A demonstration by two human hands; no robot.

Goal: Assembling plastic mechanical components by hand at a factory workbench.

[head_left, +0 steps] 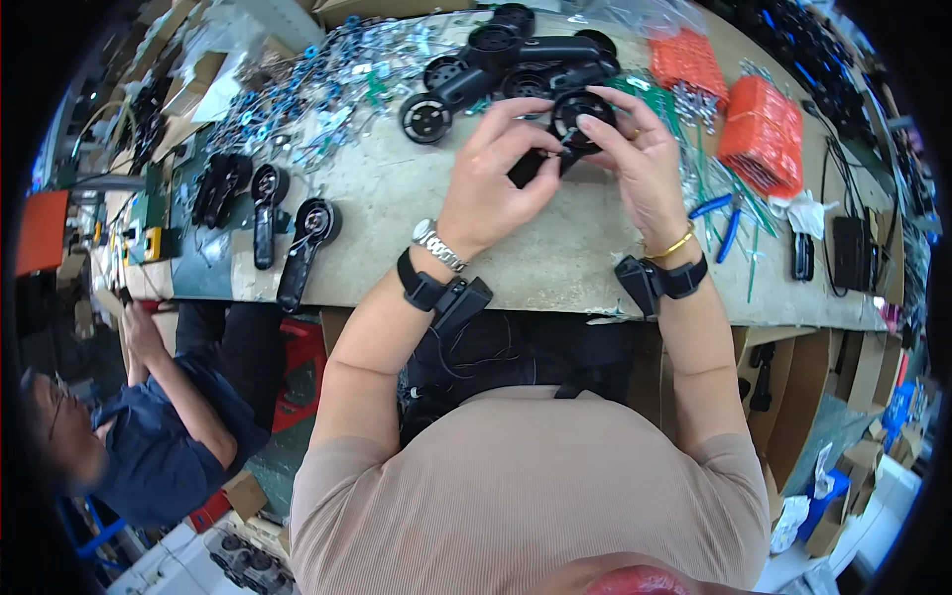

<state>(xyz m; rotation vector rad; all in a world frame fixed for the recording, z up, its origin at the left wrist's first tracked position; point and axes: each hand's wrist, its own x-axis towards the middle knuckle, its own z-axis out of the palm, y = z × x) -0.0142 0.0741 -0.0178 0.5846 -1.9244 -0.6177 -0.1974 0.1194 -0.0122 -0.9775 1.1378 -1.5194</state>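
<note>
Both hands are over the bench around a black hair dryer housing with a round open head and a handle. My left hand has its thumb and fingers pinched where the handle meets the head; any small part between the fingertips is too small to make out. Gripping the round head from the other side, my right hand has its thumb on the rim and its fingers behind. Just beyond lies a pile of black hair dryers. Two open housings with wires inside rest to the left.
Loose wired parts spread across the back left. Orange-wrapped bundles stand at the right, near blue-handled pliers and green wires. A black box with a cable lies far right. Another person sits at the left.
</note>
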